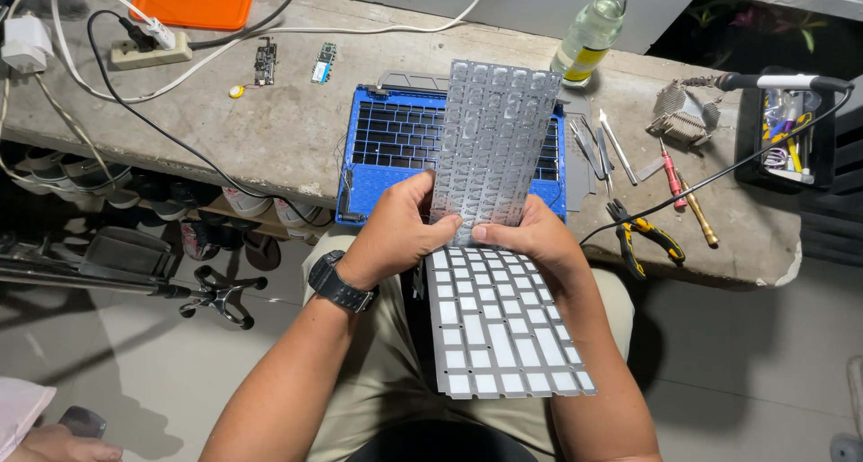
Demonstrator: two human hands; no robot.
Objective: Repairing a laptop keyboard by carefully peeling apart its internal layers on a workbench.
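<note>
Left hand (395, 233): grip clamped on the grey keyboard sheet (490, 147), lower left edge.
Right hand (530, 237): grip clamped on its lower right edge.
Sheet: upright above the lap, before the blue laptop frame (360, 156) on the bench (297, 129).
White sheet (503, 327): on the lap.

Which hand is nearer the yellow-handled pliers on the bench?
Right. The right hand grips the grey keyboard sheet just left of the pliers; the left hand holds the sheet's far side.

Orange tray (194, 0), power strip (150, 50), glass bottle (591, 32), yellow-handled pliers (649, 238), possibly screwdrivers (672, 175) on concrete bench (288, 129).
</note>
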